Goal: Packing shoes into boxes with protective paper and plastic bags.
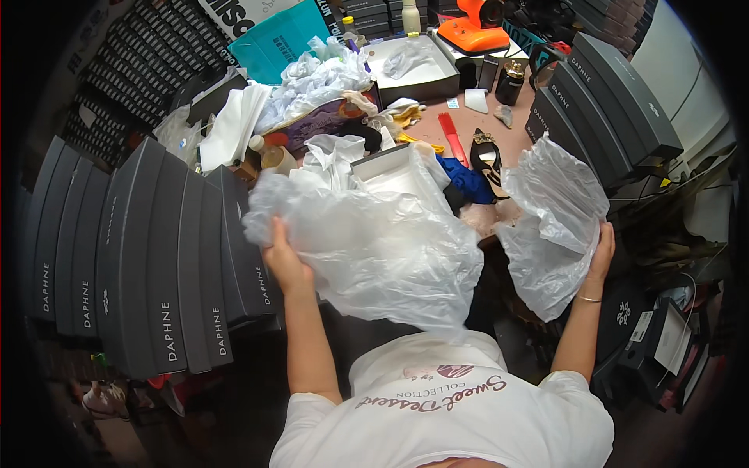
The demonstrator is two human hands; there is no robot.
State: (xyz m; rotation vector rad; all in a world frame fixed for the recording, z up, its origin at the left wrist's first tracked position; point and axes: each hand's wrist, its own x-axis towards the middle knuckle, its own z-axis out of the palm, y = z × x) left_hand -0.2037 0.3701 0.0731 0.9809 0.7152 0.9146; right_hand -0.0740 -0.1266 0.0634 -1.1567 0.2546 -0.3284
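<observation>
A large crinkled, translucent white plastic sheet (382, 249) is gripped at its left edge by my left hand (286, 261). It spreads across the middle, over the near part of an open box (394, 168). My right hand (601, 253), with a thin bracelet at the wrist, grips the outer edge of a second crumpled translucent plastic sheet (550, 226). A dark gap shows between the two sheets. Beyond them on the pinkish table lie a pointed strappy shoe (488, 160), a bundle of blue cloth (466, 181) and a red strip-like handle (451, 139).
Stacks of dark grey shoe boxes stand at left (133, 257) and right (605, 101). Behind the sheets are heaped pale wrapping (316, 82), a shallow box (417, 74), a dark jar (509, 83) and an orange device (472, 37). More boxes (663, 347) sit low at right.
</observation>
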